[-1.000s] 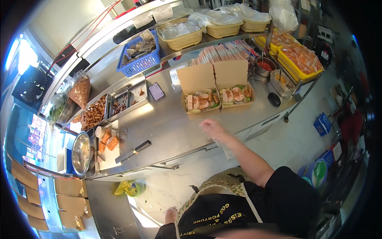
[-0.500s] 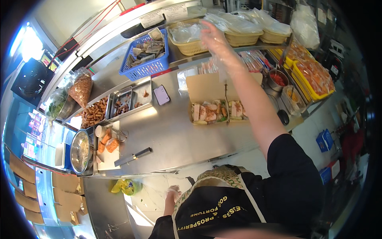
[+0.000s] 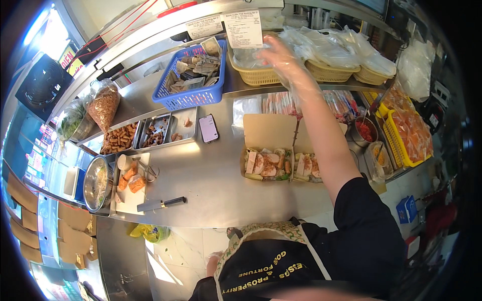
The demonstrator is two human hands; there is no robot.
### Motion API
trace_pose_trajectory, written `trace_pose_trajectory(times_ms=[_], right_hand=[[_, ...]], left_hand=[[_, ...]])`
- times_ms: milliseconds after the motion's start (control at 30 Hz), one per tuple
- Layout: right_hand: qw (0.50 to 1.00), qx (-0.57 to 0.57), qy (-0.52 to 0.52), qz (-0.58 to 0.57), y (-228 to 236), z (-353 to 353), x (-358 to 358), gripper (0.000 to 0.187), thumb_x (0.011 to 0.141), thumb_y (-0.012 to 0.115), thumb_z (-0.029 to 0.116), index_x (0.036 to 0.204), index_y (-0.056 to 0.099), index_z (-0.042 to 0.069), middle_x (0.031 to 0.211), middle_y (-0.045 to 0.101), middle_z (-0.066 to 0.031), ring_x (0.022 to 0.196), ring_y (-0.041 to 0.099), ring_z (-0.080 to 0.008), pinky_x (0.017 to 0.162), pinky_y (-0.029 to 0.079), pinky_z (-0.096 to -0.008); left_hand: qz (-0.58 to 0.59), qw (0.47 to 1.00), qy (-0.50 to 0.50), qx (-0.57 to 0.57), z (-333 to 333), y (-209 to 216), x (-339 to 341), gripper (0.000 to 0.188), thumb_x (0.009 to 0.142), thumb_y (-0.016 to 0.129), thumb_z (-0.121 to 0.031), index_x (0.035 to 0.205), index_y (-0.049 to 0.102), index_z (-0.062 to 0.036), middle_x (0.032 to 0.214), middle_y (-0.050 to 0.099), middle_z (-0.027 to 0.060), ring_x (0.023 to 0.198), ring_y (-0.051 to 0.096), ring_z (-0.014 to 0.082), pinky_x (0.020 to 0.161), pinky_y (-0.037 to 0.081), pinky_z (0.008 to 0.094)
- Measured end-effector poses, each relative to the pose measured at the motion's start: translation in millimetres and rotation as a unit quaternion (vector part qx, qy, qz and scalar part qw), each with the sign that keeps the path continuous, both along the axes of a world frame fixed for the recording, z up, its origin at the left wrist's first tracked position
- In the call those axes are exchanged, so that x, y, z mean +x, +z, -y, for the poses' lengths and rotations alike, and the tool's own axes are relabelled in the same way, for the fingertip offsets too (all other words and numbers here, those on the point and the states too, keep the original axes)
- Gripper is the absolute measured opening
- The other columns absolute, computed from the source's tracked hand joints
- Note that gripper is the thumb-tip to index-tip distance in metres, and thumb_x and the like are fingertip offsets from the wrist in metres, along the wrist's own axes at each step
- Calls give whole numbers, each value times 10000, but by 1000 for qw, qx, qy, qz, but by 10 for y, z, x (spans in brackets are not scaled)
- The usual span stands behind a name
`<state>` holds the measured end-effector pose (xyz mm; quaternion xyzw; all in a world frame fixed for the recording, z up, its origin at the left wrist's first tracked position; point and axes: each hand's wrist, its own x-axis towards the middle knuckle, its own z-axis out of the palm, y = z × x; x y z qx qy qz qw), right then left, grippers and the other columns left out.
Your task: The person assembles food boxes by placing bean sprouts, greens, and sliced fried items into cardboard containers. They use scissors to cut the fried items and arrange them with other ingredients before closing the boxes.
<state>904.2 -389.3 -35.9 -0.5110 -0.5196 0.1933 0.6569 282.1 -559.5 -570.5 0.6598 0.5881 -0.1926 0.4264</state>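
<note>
Fingers (image 3: 273, 42) of the right hand (image 3: 282, 56) apart by a yellowish basket (image 3: 257, 77), arm (image 3: 326, 131) outstretched over the counter (image 3: 211, 175).

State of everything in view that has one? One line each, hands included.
Right hand: gloved, fingers spread, at the left cream basket
Left hand: lowered, finger pose unclear
Left box: lid up, filled
Right box: lid up, filled, partly hidden
Knife: lying flat, unheld
Phone: face up, screen lit
Blue basket: uncovered, loaded
</note>
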Motion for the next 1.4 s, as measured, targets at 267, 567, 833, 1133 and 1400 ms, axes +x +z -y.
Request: trace_pose_trajectory(times_ms=[267,567,833,1133,1400], right_hand=[[998,-58,-17,9,-84,-30,54,470,848,628,183,1274,572,-8,1064,660,-78,917,585,-146,833,442,-300],[998,-43,-41,6,-171,-37,84,453,862,649,210,1270,584,23,946,672,-64,878,593,-157,855,446,-318],[999,32,-6,-5,-252,-72,50,468,865,670,186,1302,552,65,1096,649,-105,988,610,-194,886,481,-362],[998,-66,14,19,233,679,-265,515,957,599,294,1417,477,98,1333,537,-94,1214,515,-179,1041,377,-313],[1000,16,14,19,230,648,-309,439,880,574,206,1298,578,71,1232,592,-153,1189,545,-239,1011,412,-330]], left_hand=[[202,875,430,-94,-217,584,198,200,934,590,-169,1101,595,-60,895,606,102,787,670,226,644,525,341],[223,856,450,-125,-436,350,352,182,930,600,-176,1064,609,-54,920,641,132,835,671,231,658,527,361],[152,982,108,0,-791,249,778,192,901,612,-140,1065,613,-41,940,638,136,864,660,243,694,520,363],[169,955,-199,140,-1177,291,1819,212,868,627,-99,1067,616,-26,963,635,141,897,648,257,733,512,366],[182,951,-197,154,-1148,354,1803,236,838,639,-63,1068,620,-13,983,632,145,926,637,269,768,505,368]])
